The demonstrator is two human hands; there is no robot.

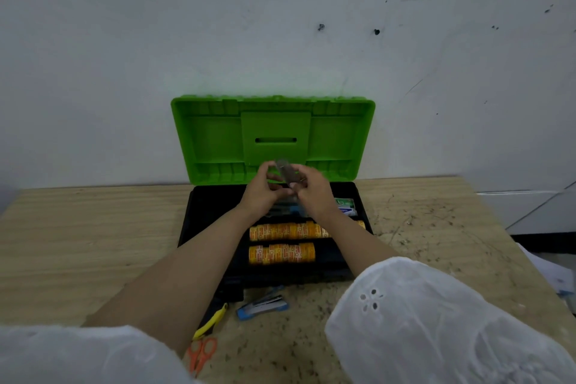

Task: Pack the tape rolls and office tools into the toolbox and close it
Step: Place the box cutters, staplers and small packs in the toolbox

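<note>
Item (285, 172), small, clear-grey, too blurred for ID, is being pinched btwn left hand (263, 193) & right hand (313, 193), both grips clenched on it, above rear of toolbox (187, 227). Prob. care is being called for: set flat in rear slot, clear of tape rolls (282, 254). Stapler (261, 305), cutter (212, 319) & scissors (201, 352) are lying unpacked on tabletop (93, 243).

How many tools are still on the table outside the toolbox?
3: a stapler in front of the toolbox, a yellow cutter left of it, orange scissors nearer still. The arms may hide more.
</note>
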